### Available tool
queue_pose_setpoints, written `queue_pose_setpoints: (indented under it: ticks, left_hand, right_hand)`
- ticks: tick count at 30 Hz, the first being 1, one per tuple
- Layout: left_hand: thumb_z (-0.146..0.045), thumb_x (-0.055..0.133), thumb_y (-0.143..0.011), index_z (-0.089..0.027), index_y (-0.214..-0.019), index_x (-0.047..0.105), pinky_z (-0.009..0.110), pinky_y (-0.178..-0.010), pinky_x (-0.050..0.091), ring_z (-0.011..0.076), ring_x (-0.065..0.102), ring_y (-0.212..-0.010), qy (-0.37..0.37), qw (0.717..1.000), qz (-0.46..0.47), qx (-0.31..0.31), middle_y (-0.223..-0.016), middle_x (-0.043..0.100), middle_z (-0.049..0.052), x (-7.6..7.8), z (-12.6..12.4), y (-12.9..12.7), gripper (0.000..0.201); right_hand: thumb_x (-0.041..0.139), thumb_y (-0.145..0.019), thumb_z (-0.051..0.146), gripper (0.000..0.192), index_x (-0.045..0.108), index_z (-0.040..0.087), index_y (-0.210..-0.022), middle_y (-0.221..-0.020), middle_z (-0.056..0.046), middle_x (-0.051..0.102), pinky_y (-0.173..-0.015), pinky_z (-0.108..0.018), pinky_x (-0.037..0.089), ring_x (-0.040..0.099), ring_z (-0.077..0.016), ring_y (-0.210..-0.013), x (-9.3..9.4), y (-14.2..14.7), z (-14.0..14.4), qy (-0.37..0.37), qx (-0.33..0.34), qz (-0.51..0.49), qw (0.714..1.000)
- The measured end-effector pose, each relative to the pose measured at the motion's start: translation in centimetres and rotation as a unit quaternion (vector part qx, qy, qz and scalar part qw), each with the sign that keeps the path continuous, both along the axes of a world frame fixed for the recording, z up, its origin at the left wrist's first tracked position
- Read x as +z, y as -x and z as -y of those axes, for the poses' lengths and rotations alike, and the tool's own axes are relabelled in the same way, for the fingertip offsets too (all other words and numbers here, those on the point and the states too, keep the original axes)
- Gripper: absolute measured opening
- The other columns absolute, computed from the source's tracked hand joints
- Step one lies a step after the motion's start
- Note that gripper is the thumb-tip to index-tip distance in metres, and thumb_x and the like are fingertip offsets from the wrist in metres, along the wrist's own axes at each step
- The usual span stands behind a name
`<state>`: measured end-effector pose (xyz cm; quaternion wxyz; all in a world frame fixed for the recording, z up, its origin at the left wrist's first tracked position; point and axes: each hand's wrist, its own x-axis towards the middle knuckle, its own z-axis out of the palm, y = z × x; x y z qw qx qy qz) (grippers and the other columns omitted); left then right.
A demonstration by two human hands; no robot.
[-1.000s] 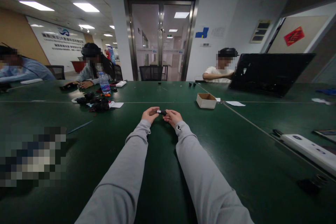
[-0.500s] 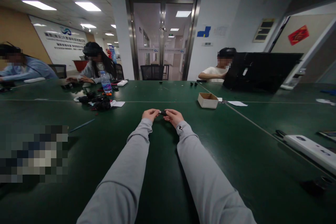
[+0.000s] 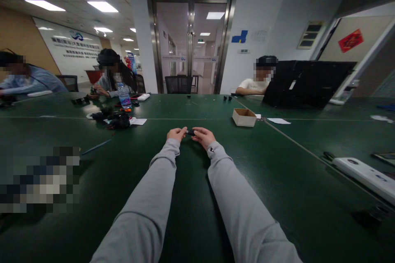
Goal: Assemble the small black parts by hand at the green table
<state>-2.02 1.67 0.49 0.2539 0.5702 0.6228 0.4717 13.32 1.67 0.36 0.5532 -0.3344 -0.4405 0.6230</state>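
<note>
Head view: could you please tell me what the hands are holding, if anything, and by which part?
A small black piece with a silvery tip: the left hand holds the tip, the right hand the black end.

Open tabletop (image 3: 277,176) lower right of centre; passable gap between right hand (image 3: 204,137) and box (image 3: 244,120), mid-frame. Dark clutter (image 3: 119,121), bottle (image 3: 124,99) obstruct left of centre; white strip (image 3: 367,177) blocks lower right edge.

Holding a small dark object (image 3: 190,133) between the fingertips of left hand (image 3: 176,134) and right hand (image 3: 204,137), over a green table (image 3: 197,197). Wearing grey sleeves (image 3: 148,197). Facing a glass double door (image 3: 173,41) and three people (image 3: 43,79) across the table, with an open box (image 3: 246,121) ahead to the right, and a bottle (image 3: 124,98) and dark clutter (image 3: 119,121) ahead to the left.
</note>
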Motion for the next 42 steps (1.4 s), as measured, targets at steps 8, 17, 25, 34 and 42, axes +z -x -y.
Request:
queue_pose_setpoints:
  ticks: [8,17,25,34,42]
  left_hand:
    - [-0.055,0.05,-0.068,-0.017,-0.061,0.062,0.024,-0.056,0.039,0.0124,0.052,-0.055,-0.036,0.999,0.014,-0.02,-0.058,0.062,0.001,-0.6,-0.3,-0.1,0.04]
    - [-0.033,0.061,-0.066,-0.014,-0.075,0.065,0.028,-0.07,0.046,0.0152,0.059,-0.069,-0.111,0.983,0.106,-0.102,-0.075,0.066,0.006,-1.0,-0.9,-0.1,0.022]
    - [-0.03,0.063,-0.063,-0.014,-0.08,0.062,0.029,-0.074,0.047,0.0148,0.06,-0.072,-0.116,0.968,0.165,-0.152,-0.08,0.065,0.007,-0.6,-0.3,-0.6,0.024]
    - [-0.048,0.05,-0.07,-0.019,-0.061,0.054,0.022,-0.058,0.039,0.0106,0.05,-0.057,-0.069,0.997,-0.013,-0.038,-0.055,0.054,-0.003,-0.7,-0.2,-0.2,0.031]
    - [-0.056,0.036,-0.075,-0.021,-0.063,0.063,0.026,-0.057,0.034,0.0154,0.05,-0.06,0.01,0.994,-0.104,0.014,-0.06,0.058,0.003,0.8,1.0,-0.3,0.046]
  right_hand:
    - [0.067,-0.062,0.009,0.02,0.064,0.015,-0.081,-0.064,-0.001,0.063,-0.053,-0.02,0.053,0.062,-0.0112,-0.056,0.1,-0.1,0.0,-0.005,0.003,-0.014,1.0]
    - [0.065,-0.065,0.008,0.015,0.063,0.012,-0.079,-0.057,-0.002,0.062,-0.044,-0.018,0.049,0.058,-0.0096,-0.046,0.5,0.0,0.1,0.019,-0.016,-0.013,1.0]
    - [0.063,-0.071,0.012,0.005,0.06,0.009,-0.075,-0.053,-0.006,0.062,-0.045,-0.02,0.05,0.059,-0.012,-0.045,0.8,0.0,0.3,0.049,-0.035,-0.016,0.998]
    - [0.059,-0.073,0.007,0.006,0.061,0.01,-0.077,-0.054,-0.005,0.063,-0.046,-0.019,0.051,0.059,-0.0105,-0.044,1.1,0.1,0.7,0.047,-0.018,0.0,0.999]
    - [0.063,-0.068,0.007,0.015,0.062,0.013,-0.081,-0.064,-0.002,0.064,-0.052,-0.02,0.054,0.062,-0.0109,-0.052,1.0,0.1,0.8,0.023,0.006,0.009,1.0]
